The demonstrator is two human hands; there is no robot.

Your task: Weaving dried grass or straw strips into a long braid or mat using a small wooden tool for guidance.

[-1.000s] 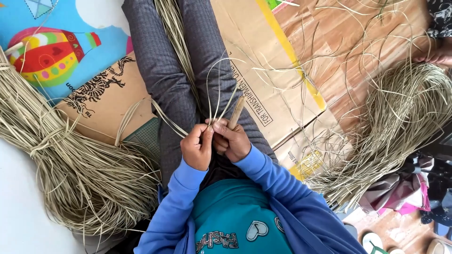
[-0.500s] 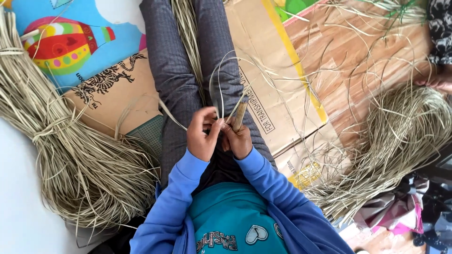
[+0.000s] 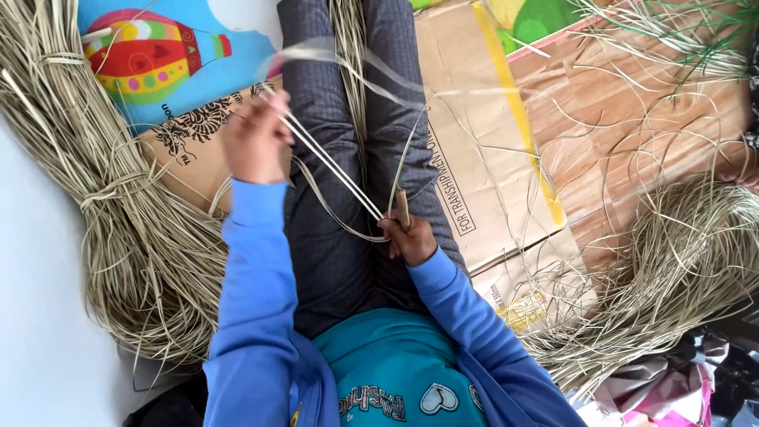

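I sit on the floor with my legs in grey trousers (image 3: 316,95) stretched out. My left hand (image 3: 254,141) is raised to the upper left, blurred, gripping pale straw strips (image 3: 332,164) that run taut down to my right hand (image 3: 409,238). My right hand rests over my right thigh, closed on the lower end of those strips and on a short wooden-handled tool (image 3: 403,207) that sticks up from the fist. More loose strips (image 3: 348,47) lie between my legs.
A big tied bundle of dried straw (image 3: 118,198) lies at my left. A tangled heap of straw (image 3: 672,253) lies at my right. Flattened cardboard (image 3: 482,142) and a colourful play mat (image 3: 150,55) cover the wooden floor (image 3: 648,119).
My left hand has left my right hand and swung up to the left, pulling the straw strips taut. My right hand stayed over my thigh with the tool. The view shifted slightly.
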